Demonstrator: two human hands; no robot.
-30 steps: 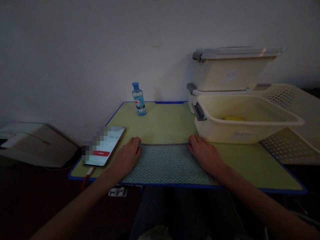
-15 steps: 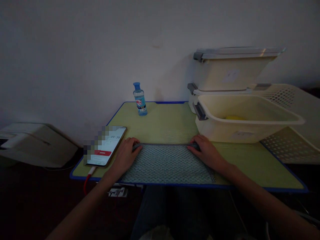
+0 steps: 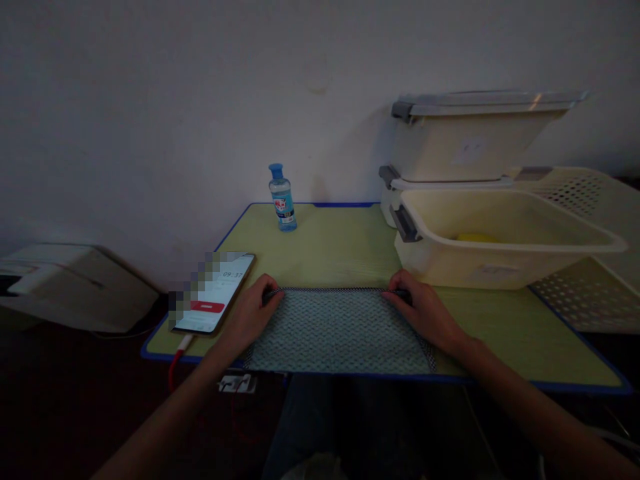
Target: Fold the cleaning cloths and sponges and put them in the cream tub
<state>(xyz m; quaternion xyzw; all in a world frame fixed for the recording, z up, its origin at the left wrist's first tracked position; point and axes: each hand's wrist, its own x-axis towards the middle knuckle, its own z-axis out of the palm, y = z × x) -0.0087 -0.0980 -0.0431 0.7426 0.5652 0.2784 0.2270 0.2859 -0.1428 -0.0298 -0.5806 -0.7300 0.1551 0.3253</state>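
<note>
A grey-blue textured cloth (image 3: pixel 340 333) with a black-and-white checked edge lies at the front of the green table (image 3: pixel 330 250), reaching its near blue rim. My left hand (image 3: pixel 257 310) is closed on the cloth's far left corner, thumb and fingers pinching the border. On the far right corner my right hand (image 3: pixel 420 307) pinches in the same way. Between both hands the far edge is stretched nearly straight. Just left of my left hand lies a phone (image 3: pixel 220 293) with its screen lit.
A clear blue-capped bottle (image 3: pixel 283 203) stands at the back left. An open cream bin (image 3: pixel 460 267) with something yellow inside sits at the right, before a lidded bin (image 3: pixel 450 147). A perforated basket (image 3: pixel 585 300) is beyond. A red cable (image 3: pixel 174 373) runs from the phone.
My right hand has shifted slightly right with its cloth corner, and the far edge looks straighter. The view has moved a little; both hands keep their pinch.
</note>
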